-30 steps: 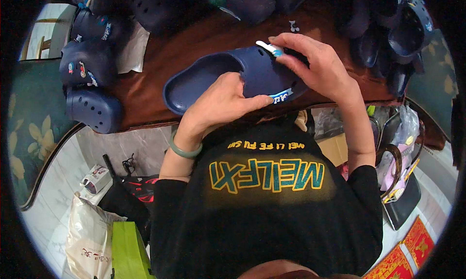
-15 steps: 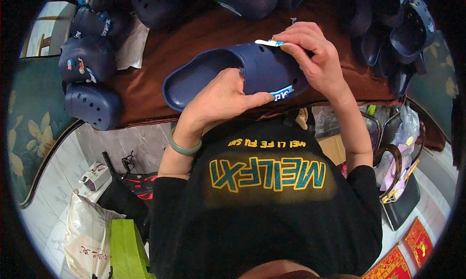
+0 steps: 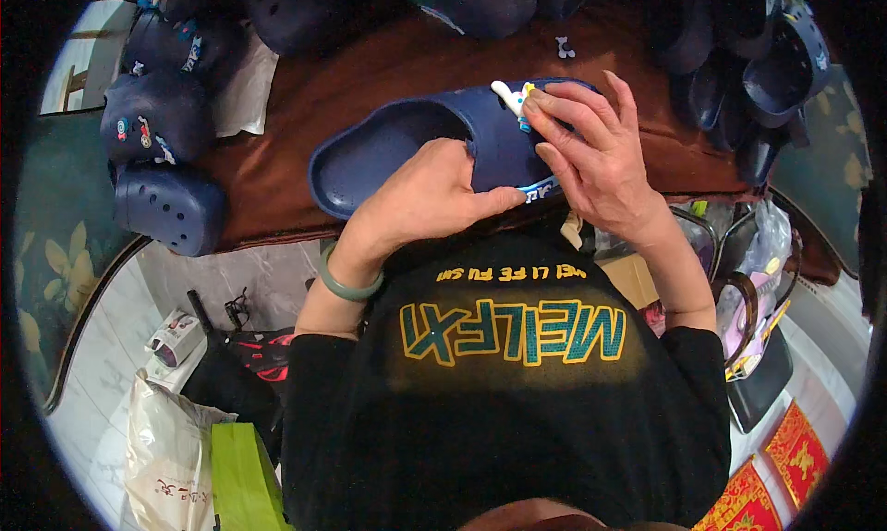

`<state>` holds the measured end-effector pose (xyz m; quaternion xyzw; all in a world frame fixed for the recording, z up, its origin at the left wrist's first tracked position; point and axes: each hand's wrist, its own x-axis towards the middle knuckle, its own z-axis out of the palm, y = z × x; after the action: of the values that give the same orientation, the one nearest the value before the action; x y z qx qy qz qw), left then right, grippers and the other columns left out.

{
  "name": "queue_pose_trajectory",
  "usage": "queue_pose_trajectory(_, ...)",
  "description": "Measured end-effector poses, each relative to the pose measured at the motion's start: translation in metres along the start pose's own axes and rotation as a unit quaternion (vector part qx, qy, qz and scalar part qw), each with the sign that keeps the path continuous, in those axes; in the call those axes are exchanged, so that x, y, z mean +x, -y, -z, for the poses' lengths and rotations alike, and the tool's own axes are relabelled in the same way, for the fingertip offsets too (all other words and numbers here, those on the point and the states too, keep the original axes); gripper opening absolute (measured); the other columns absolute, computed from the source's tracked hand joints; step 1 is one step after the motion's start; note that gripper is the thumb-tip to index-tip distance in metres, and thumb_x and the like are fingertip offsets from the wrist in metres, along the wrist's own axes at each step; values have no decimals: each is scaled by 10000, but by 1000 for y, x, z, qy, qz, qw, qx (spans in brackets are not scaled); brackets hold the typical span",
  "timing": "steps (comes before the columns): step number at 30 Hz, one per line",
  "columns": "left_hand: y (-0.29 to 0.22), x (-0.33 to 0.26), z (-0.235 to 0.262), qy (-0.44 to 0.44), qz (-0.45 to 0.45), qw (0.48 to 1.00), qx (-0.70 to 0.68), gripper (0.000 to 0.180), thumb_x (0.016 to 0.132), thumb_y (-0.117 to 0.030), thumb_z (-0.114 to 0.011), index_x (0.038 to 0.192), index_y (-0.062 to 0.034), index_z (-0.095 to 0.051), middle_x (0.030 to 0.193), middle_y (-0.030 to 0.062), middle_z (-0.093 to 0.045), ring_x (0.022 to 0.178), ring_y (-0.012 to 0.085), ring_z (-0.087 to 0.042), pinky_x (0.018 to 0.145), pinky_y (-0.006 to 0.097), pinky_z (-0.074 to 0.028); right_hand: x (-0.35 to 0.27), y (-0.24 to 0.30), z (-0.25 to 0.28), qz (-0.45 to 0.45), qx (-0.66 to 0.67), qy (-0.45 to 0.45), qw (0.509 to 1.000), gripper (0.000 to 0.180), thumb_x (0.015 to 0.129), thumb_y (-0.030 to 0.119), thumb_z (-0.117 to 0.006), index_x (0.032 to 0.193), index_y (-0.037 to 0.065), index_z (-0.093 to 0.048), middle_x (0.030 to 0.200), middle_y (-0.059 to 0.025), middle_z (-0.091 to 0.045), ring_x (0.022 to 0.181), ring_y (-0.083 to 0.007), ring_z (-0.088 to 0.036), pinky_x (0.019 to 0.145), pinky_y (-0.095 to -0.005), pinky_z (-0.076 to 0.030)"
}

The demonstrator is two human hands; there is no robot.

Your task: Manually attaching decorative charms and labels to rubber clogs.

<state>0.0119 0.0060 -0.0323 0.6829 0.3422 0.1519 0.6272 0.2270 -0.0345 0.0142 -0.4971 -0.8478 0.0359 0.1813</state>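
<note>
A dark blue clog (image 3: 365,157) lies across the near part of the brown cloth, its toe to the right. My left hand (image 3: 420,194) is closed on it, fingers inside the opening and thumb outside, by a blue-and-white lettered charm (image 3: 540,195) on the near side. A white figure-shaped shoe charm (image 3: 510,104) with yellow and blue bits lies against the clog's upper. The fingertips of my right hand (image 3: 601,166) are on this charm's right edge, other fingers raised. Whether its stud sits in a hole is hidden.
Several dark blue clogs (image 3: 171,212) stand along the left, back and right of the brown cloth (image 3: 277,180). A small pale charm (image 3: 565,48) lies beyond the clog. White packaging (image 3: 248,87) is at left. Below the table are bags (image 3: 245,480) and a chair (image 3: 767,383).
My right hand has brought the white charm down from above the clog onto its upper, turning its face upward. My left hand keeps its hold, and the clog has tilted slightly.
</note>
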Motion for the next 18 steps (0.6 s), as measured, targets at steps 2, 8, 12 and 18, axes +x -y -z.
queue_pose_trajectory(2,-5,1,3,7,11,1000,12,428,749,-295,-764,620,61,-565,479,107,-480,439,154,-462,424,352,-364,0,-3,-3,1,1,1,1000,347,831,143,-660,1169,65,-637,1145,-42,-605,1134,-202,-549,1084,-516,-219)
queue_pose_trajectory(8,-5,-1,2,14,37,998,-48,360,758,-257,-753,686,59,-596,522,88,-525,486,130,-476,458,341,-386,-3,-2,-12,-15,33,-50,998,320,838,112,-644,1156,76,-646,1128,-42,-617,1115,-210,-565,1084,-517,-213)
queue_pose_trajectory(12,-4,-3,-5,-29,14,989,-144,308,761,-225,-744,820,60,-644,617,68,-596,571,113,-504,522,324,-421,5,-19,-11,-46,171,-70,982,216,834,104,-663,1044,71,-701,1019,-49,-658,1039,-210,-600,1025,-429,-327)
queue_pose_trajectory(18,-22,1,6,61,137,985,-86,533,779,-105,-783,1230,29,-532,1129,78,-646,994,147,-607,899,309,-486,12,-50,-6,-124,408,-39,904,126,855,77,-672,956,15,-717,942,-71,-689,886,-137,-639,791,-264,-505)
